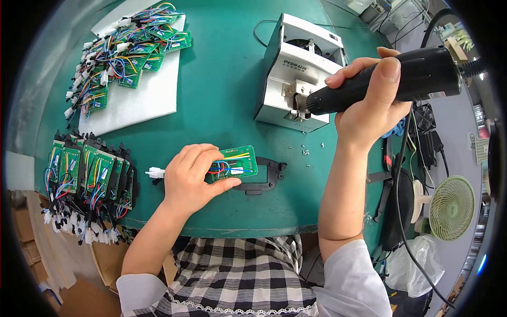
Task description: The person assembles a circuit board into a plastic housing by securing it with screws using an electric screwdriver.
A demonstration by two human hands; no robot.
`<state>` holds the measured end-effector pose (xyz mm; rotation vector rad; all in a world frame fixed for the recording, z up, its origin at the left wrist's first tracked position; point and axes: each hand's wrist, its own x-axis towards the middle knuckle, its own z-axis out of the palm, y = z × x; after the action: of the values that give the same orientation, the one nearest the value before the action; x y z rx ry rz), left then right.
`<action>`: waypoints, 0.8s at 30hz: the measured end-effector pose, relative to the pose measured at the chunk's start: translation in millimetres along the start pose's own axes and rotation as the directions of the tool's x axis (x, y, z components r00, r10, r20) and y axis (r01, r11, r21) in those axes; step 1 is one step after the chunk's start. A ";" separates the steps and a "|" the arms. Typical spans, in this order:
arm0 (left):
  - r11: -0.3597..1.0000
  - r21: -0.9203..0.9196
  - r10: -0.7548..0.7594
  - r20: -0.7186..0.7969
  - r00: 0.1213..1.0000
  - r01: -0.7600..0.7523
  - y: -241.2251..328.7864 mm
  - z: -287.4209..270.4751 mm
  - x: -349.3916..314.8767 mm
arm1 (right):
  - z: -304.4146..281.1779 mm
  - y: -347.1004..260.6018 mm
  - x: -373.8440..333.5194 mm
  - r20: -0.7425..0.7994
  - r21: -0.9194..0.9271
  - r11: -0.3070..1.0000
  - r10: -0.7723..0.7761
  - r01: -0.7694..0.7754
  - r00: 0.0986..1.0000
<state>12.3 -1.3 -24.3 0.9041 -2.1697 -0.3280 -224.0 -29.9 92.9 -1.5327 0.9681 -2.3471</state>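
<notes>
My left hand (pixel 191 177) is closed over the left end of a green circuit board (pixel 240 158) with coloured wires. A white connector (pixel 155 173) sticks out on the hand's far left side. The board lies over part of a black plastic frame (pixel 270 177) on the table. In my right hand (pixel 372 100) is a black electric screwdriver (pixel 391 82), its fingers wrapped round the body. The screwdriver's tip end is at the front of a white box-shaped screw feeder (pixel 301 68); the bit itself is hidden there.
Several loose screws (pixel 306 151) lie before the feeder. Wired boards (pixel 129 63) are heaped on a white foam sheet (pixel 153 100) at the far left. Boards in black frames (pixel 90 169) stand at the left edge. A green fan (pixel 451 207) and the screwdriver's cable (pixel 400 211) are at the right.
</notes>
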 end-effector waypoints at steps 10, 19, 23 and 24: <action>0.999 0.044 0.019 -0.033 0.999 -0.018 -2.6 -0.1 2.8 | -4.3 -0.6 -3.9 0.026 -0.011 1.000 -0.012 0.012 1.000; 0.999 0.012 0.053 -0.006 0.999 -0.053 1.8 1.2 2.2 | -9.4 -2.3 -11.2 -0.078 -0.117 0.992 -0.047 0.038 0.996; 0.996 0.000 0.092 0.063 0.994 -0.092 11.5 7.4 1.6 | -9.1 -13.4 -26.2 -0.032 -0.100 0.977 0.186 -0.188 0.982; 0.994 -0.008 0.107 0.073 0.992 -0.107 13.3 10.2 2.0 | -9.9 -11.4 -30.5 0.007 -0.146 0.974 0.179 -0.176 0.984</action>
<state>-2.7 6.4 -23.8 0.7808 -2.2740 -0.3175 -216.6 -2.5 74.2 -1.4479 1.2400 -2.1769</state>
